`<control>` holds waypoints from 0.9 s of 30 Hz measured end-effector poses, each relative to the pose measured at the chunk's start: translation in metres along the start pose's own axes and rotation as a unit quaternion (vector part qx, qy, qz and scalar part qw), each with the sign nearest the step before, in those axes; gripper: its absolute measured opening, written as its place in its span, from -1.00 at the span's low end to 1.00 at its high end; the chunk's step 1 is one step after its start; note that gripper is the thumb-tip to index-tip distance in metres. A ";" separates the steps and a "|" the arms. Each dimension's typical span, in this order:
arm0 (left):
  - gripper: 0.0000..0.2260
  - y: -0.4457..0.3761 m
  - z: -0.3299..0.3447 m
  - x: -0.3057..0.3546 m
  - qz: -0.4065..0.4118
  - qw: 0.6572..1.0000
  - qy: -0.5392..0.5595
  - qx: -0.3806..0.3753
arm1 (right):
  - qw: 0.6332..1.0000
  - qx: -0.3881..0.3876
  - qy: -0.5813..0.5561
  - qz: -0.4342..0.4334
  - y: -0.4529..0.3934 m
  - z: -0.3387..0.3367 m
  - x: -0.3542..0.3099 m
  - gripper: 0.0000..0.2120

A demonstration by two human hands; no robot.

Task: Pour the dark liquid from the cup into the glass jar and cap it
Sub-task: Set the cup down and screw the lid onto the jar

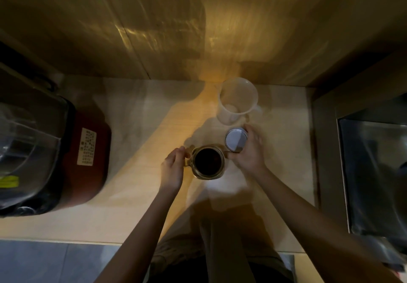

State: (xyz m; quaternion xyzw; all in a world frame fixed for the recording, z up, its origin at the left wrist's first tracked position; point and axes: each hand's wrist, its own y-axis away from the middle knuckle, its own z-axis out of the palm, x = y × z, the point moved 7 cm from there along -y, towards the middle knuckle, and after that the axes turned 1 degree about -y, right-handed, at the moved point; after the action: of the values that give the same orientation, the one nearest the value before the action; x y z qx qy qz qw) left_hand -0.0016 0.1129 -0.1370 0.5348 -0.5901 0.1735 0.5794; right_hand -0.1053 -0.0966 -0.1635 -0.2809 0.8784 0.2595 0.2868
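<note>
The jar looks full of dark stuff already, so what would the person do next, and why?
Probably bring the lid in the right hand over the glass jar and set it on the mouth. The jar holds dark liquid and is uncapped, the white cup looks empty, and the left hand steadies the jar's handle.

This is a home kitchen. A pale stone-look counter [136, 115] runs below a wood-grain wall panel [167, 23], with a red and black rice cooker [72, 161] standing at the counter's left end. A steel sink [374, 172] is set in at the counter's right end, and grey floor tile [44, 263] shows beneath its front edge.
</note>
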 end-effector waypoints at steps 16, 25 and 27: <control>-0.22 0.028 0.007 0.024 0.159 0.959 -0.191 -0.139 | 0.939 -0.108 0.178 -0.275 0.078 -0.063 -0.089 -0.12; -0.24 0.026 0.005 0.023 0.161 0.961 -0.172 -0.143 | 0.902 -0.170 0.190 -0.350 0.083 -0.047 -0.139 -0.08; -0.25 0.026 0.006 0.023 0.160 0.963 -0.160 -0.146 | 0.889 -0.183 0.221 -0.357 0.083 -0.039 -0.146 -0.08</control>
State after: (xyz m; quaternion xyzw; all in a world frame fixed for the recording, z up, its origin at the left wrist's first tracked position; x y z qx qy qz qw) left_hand -0.0203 0.1078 -0.1082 0.3639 -0.7719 0.0874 0.5140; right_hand -0.0738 -0.0113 -0.0166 -0.6729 0.6965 0.2273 0.1022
